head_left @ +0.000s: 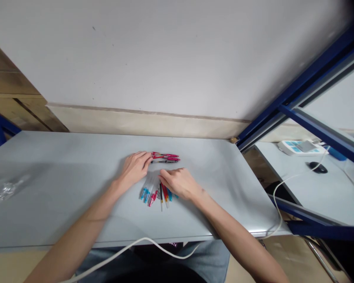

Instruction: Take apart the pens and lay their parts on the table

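Pink-tipped pens: I am seeing a small bundle of pink-tipped pens [173, 158] lying on the grey table [76, 177], tips pointing right; I am taking these as my landmark.
Left hand: the left hand [135, 167] is reaching the left ends of the pink-tipped pens, its fingers bending over them; I am not able to tell whether it is gripping or only touching.
Right hand: the right hand [178, 181] is hovering or resting just on the near side of the pens, thumb and fingers curling close together; I cannot tell whether anything is sitting between them.
Clear barrels: clear barrels [149, 184] with blue or pink ends are lying nearer the person than the pens, slightly left.
Refills: a black refill [161, 192] and red refills [165, 192] are lying beside those barrels, also nearer than the pens, the right hand partly covering the red ones.
Plastic bag: a plastic bag [8, 190] is lying well left of the pens.
Mouse: a black mouse [318, 167] is sitting far right of the pens on a second table [306, 192].
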